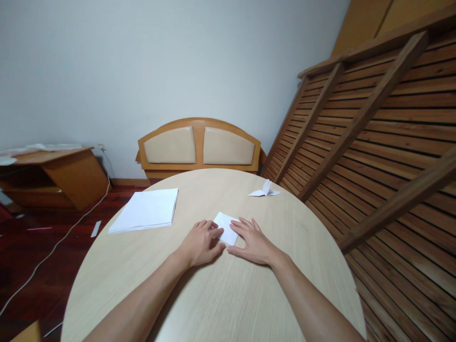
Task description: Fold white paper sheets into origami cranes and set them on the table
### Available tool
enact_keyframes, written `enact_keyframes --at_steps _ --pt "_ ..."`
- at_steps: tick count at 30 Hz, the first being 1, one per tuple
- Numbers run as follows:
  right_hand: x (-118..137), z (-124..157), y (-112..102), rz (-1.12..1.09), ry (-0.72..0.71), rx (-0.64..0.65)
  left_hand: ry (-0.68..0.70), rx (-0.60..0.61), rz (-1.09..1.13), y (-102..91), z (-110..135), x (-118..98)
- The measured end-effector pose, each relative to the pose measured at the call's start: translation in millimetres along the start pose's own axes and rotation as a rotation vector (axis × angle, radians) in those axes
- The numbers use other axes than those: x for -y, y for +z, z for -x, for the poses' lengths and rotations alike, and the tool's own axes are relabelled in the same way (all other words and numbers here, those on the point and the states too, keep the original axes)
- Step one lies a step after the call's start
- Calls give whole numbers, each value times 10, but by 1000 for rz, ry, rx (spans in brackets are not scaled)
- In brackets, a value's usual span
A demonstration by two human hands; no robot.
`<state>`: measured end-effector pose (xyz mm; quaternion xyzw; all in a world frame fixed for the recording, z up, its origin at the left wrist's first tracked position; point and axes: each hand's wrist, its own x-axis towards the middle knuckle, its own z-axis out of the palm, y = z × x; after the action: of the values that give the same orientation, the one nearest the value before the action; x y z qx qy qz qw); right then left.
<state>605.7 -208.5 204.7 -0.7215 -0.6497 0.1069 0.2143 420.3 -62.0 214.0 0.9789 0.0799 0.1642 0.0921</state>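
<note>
A small folded sheet of white paper (228, 230) lies flat on the round table (228, 304), turned with one corner pointing away from me. On its left side rests my left hand (203, 243), fingers slightly bent and apart, the index fingertip on the paper. My right hand (252, 241) lies across the right edge with its fingers spread and the thumb near the lower corner. Both hands press on the paper from above without gripping it. Parts of its side edges are hidden under the fingers.
A stack of white paper (147, 210) sits at the table's left. Toward the back right stands a folded paper crane (265, 189). Beyond the table is a headboard (198, 142); a slatted wooden frame (377, 142) leans along the right. A cable (67, 232) crosses the floor.
</note>
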Motion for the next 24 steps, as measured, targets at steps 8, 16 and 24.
enact_keyframes --at_steps 8,16,24 --pt "-6 -16 37 23 10 66 95 -13 163 42 -16 35" --pt "-10 -27 15 -8 25 81 -9 -67 138 188 -4 115" --pt "9 -3 -3 25 22 73 12 -62 136 168 12 147"
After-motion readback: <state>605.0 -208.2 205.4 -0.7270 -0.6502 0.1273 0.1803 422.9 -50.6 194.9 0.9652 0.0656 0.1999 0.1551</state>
